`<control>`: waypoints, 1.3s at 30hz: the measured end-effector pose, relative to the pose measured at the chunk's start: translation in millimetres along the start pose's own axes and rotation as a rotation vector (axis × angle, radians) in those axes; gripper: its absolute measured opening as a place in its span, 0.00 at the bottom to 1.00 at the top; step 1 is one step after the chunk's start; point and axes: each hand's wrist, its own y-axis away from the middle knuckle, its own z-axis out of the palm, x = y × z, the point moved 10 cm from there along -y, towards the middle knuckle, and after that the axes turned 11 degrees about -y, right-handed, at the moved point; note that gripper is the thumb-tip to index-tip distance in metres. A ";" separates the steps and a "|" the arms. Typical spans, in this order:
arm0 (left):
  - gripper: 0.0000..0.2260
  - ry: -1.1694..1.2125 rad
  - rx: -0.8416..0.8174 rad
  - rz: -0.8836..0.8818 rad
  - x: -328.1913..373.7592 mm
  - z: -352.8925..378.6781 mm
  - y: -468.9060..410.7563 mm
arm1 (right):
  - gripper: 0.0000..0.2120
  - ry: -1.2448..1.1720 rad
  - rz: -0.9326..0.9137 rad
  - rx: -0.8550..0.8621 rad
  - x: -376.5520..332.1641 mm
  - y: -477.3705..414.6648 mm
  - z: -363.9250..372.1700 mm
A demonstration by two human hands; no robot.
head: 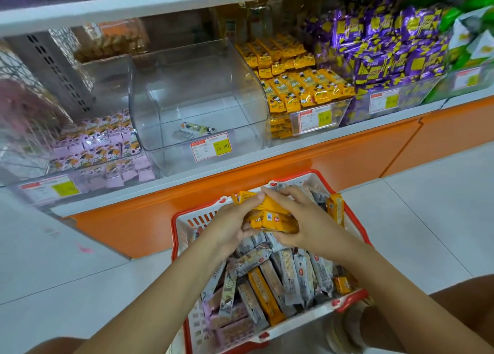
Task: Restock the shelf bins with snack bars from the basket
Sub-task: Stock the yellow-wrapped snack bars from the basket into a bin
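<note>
The left hand [227,228] and the right hand [304,220] curl together round a small bunch of yellow bars [272,218], held just above the basket [183,216], which is heaped with grey and yellow bars; gathering looks to be the step in hand. Next, the bunch probably has to be lifted to the yellow bin [307,94] on the shelf [240,162], just right of the nearly bare clear bin [197,86].

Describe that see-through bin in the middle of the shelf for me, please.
The clear bin looks like transparent plastic with a curved front. It stands upright on the white shelf between a pink-bar bin and a yellow-bar bin. Nearly empty: one pale-wrapped bar lies on its floor. A price label is stuck on its front.
</note>
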 end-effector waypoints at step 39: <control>0.16 0.429 -0.229 0.221 64.7 14.4 14.7 | 0.25 -0.534 0.123 0.291 -30.5 -0.5 -9.2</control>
